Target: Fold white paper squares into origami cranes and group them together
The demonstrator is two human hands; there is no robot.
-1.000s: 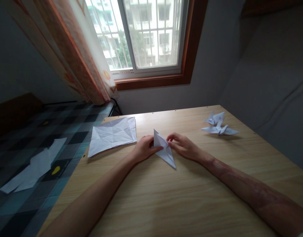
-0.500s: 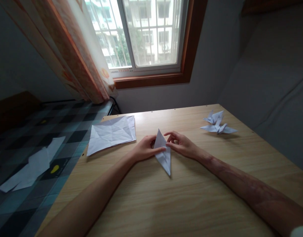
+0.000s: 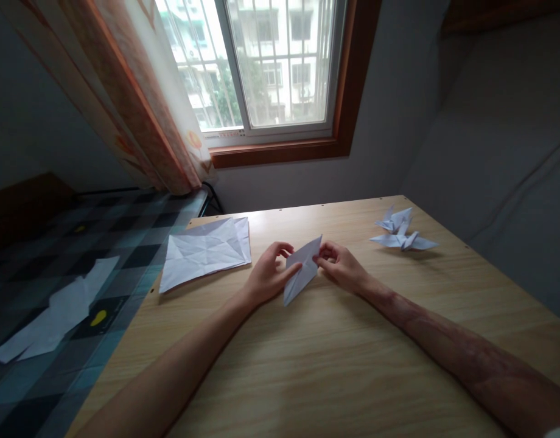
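A white paper folded into a long pointed shape (image 3: pixel 301 271) is held just above the wooden table (image 3: pixel 335 365), near its middle. My left hand (image 3: pixel 266 277) grips its left side, thumb across the paper and fingers curled. My right hand (image 3: pixel 339 266) pinches its right edge near the upper tip. The paper's lower point aims down and to the left.
A creased white sheet (image 3: pixel 206 250) lies flat at the table's far left corner. Two finished paper cranes (image 3: pixel 401 232) stand at the far right. White paper scraps (image 3: pixel 56 313) lie on the chequered cover to the left. Window and curtain are beyond.
Both hands have turned the folded paper clockwise: its lower tip swung from pointing down-right to down-left, and its upper tip now leans right. The hands stayed in place.
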